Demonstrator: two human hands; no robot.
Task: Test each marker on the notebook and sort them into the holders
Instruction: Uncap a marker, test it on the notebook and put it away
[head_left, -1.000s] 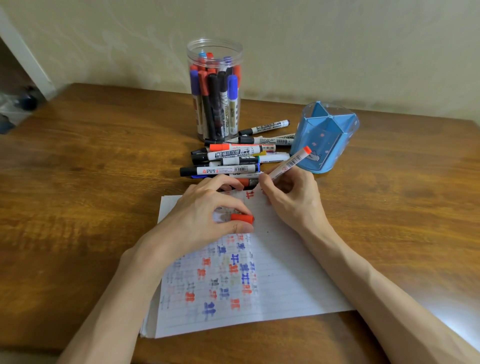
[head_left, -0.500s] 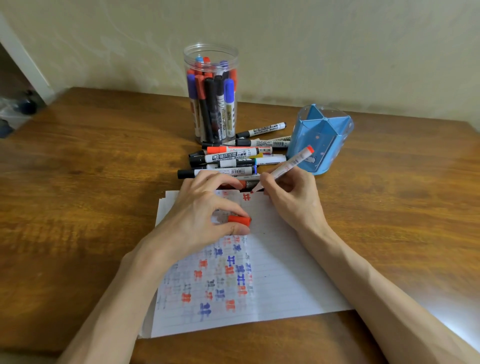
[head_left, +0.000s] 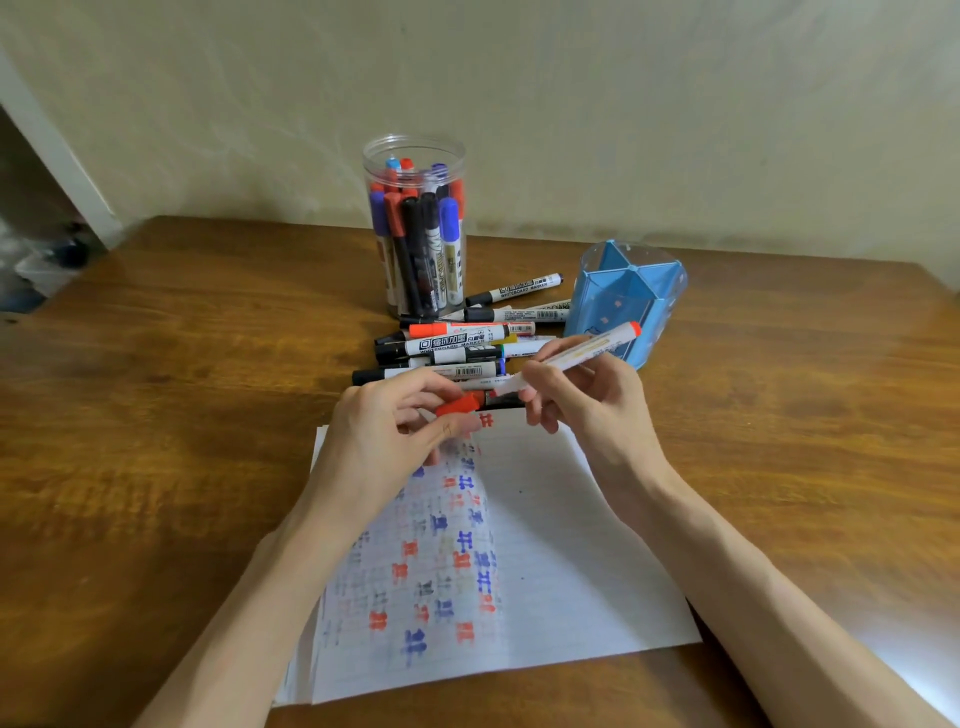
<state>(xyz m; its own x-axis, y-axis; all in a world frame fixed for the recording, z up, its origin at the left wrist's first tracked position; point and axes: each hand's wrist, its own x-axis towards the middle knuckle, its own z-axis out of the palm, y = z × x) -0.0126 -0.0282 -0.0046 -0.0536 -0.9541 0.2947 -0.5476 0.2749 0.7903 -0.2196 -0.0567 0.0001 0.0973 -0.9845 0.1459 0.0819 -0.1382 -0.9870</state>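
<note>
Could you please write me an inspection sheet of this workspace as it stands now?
Surface: wooden table, glossy brown grain.
Job's things: notebook lies flat, its page covered with red, blue and dark test marks; clear jar holds capped markers upright; blue holder shows no markers inside; loose markers lie piled between the holders and the notebook.
Clutter: nothing seen.
Grippers: left hand pinches a red cap; right hand grips an uncapped red marker, tilted, above the notebook's far edge.
Cables: nothing seen.
Surroundings: pale wall behind; blurred items on the floor at far left.
</note>
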